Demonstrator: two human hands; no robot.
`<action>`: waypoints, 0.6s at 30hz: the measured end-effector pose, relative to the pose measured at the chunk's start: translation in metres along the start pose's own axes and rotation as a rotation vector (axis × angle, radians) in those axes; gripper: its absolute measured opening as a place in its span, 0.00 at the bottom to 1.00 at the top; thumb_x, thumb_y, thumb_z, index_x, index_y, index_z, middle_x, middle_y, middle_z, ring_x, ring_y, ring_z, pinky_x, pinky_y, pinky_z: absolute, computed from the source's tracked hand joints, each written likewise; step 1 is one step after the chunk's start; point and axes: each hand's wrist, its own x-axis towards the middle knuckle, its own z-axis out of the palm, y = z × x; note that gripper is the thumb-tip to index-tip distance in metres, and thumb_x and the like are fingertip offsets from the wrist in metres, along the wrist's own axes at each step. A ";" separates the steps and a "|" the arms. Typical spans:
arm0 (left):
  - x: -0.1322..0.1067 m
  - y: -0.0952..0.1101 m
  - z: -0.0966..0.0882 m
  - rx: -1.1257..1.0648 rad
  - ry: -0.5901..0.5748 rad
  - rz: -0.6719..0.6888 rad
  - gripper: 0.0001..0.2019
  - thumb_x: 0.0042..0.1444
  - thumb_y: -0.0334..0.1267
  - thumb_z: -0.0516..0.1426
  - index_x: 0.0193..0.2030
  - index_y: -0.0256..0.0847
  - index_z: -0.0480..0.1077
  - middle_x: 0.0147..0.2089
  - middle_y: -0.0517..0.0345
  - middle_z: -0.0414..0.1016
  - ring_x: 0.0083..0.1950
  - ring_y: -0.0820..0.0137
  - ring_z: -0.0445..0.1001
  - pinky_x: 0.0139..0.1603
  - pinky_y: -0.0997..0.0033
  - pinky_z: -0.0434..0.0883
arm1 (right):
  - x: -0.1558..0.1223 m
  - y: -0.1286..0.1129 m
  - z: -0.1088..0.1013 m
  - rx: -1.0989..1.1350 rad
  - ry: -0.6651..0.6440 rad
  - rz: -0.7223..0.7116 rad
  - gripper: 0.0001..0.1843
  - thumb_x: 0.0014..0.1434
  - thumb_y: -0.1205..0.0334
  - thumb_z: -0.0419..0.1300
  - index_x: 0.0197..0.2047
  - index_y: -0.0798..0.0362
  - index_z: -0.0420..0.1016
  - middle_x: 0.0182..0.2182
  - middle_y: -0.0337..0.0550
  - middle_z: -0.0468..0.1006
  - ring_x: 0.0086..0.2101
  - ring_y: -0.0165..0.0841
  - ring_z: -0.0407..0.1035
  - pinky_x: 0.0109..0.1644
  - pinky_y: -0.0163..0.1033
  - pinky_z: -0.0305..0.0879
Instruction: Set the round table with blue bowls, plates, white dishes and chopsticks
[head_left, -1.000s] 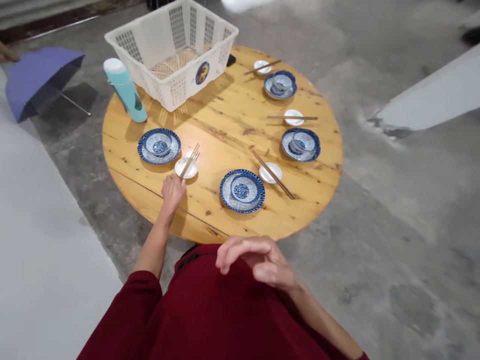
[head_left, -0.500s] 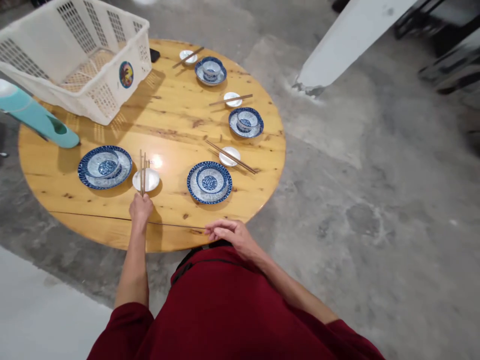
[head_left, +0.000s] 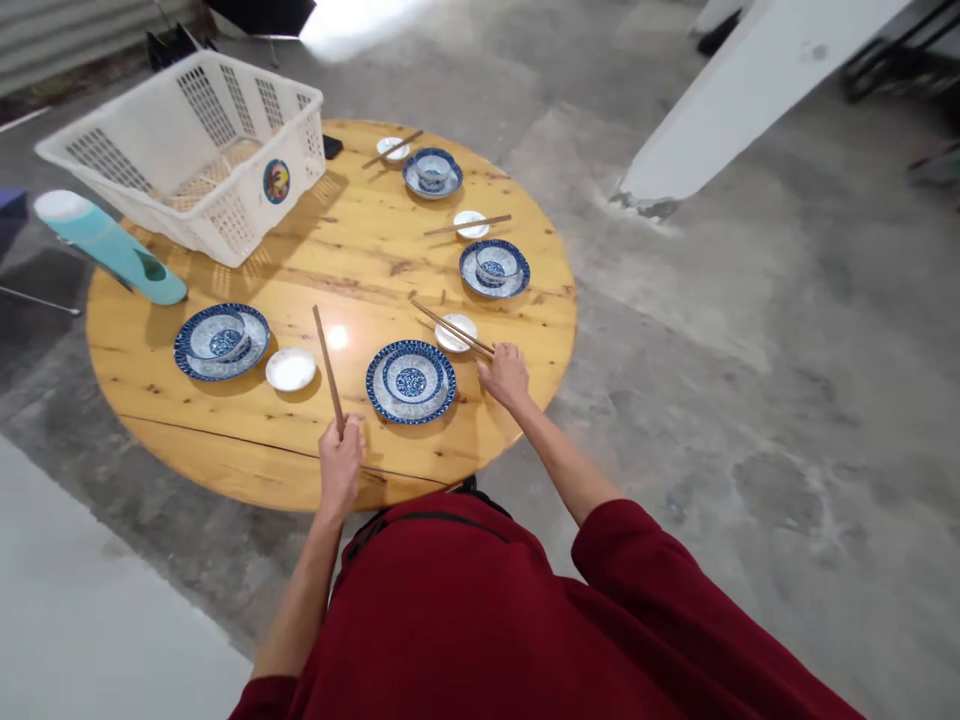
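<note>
**Your left hand and right hand each grip chopsticks**

In the head view, read the round table as a clock, with 6 at your body. Your left hand is at 6, its fingers closed on the near end of the chopsticks, which point between 11 and 12. You cannot tell whether their far tips touch the wood.

Your right hand is at 4, its fingers closed around the near end of a second pair. That pair points toward 10 and crosses over a white dish.

Between your hands, toward 5, sits the near plate with the near bowl in it. Toward 7, just beyond your left hand, is a small white saucer; toward 8 to 9, the left plate carries the left bowl.

At 2 and 1 you have the right plate and the far plate, each holding a bowl. Beside each stands a little dish with chopsticks laid across it.

At 10 a turquoise bottle leans over the edge in view, with a white basket toward 11 and a black phone-like object at 12.
</note>
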 end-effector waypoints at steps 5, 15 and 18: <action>-0.019 0.019 0.049 -0.142 -0.109 -0.076 0.19 0.58 0.57 0.56 0.40 0.40 0.71 0.20 0.71 0.53 0.17 0.80 0.49 0.18 0.78 0.47 | 0.019 0.006 0.010 -0.129 -0.085 -0.106 0.20 0.70 0.57 0.55 0.58 0.63 0.71 0.54 0.64 0.73 0.54 0.50 0.65 0.57 0.49 0.59; -0.003 0.031 0.170 -0.250 -0.173 -0.084 0.21 0.55 0.56 0.62 0.40 0.36 0.76 0.29 0.58 0.75 0.21 0.79 0.61 0.21 0.77 0.56 | 0.019 0.021 0.002 0.114 -0.279 -0.124 0.17 0.75 0.59 0.44 0.53 0.57 0.70 0.41 0.58 0.81 0.42 0.43 0.75 0.45 0.41 0.61; 0.003 0.029 0.205 -0.288 -0.148 -0.092 0.22 0.55 0.54 0.64 0.45 0.35 0.79 0.38 0.49 0.82 0.34 0.72 0.75 0.34 0.74 0.69 | -0.004 0.034 -0.002 0.366 -0.259 -0.179 0.16 0.73 0.59 0.44 0.45 0.54 0.71 0.37 0.52 0.80 0.39 0.41 0.74 0.42 0.39 0.62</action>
